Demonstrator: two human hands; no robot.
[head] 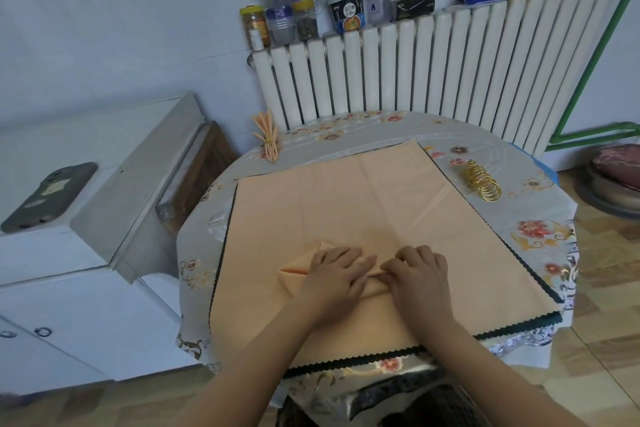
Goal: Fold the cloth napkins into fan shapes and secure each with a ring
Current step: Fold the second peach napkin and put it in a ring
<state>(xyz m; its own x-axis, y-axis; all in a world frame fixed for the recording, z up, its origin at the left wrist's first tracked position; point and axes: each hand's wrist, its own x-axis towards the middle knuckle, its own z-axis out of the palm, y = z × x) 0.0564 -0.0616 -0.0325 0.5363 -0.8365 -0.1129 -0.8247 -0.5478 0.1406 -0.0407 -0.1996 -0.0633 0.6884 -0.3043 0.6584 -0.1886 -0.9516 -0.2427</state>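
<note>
Fingers (391,265) of your right hand (419,274) pinch a pleat in the peach napkin (363,204) on the table (540,239); your left hand (337,270) presses flat on the folds, rings (482,180) well apart.

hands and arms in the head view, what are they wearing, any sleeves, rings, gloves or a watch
Both are bare. The left hand and right hand have no gloves and no rings on the fingers that show. Both forearms are uncovered up to the bottom edge of the picture: no sleeves, watch or bracelet in view.
</note>
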